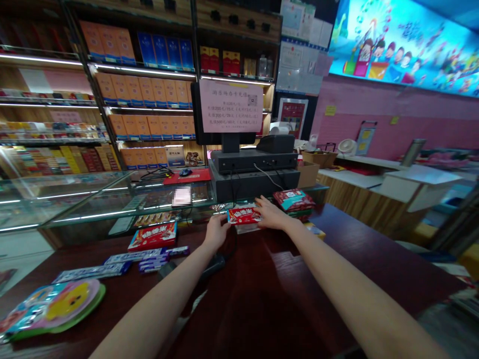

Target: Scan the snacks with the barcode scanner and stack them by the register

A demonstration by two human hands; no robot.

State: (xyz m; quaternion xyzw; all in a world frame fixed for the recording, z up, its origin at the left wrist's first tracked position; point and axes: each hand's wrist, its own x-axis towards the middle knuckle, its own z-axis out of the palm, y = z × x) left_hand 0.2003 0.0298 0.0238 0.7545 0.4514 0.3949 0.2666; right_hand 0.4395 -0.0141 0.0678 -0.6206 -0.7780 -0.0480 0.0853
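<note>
Both my arms reach forward over a dark red wooden counter. My left hand pinches the left end of a small red snack packet with white lettering. My right hand grips the packet's right end, fingers stretched over it. The packet is held just in front of the black cash register. A stack of red and teal packets lies right beside my right hand.
A red box, long blue gum strips and a round pink and yellow toy pack lie on the counter's left. A glass display case stands behind, shelves of orange cartons beyond. A dark handheld device lies under my left forearm.
</note>
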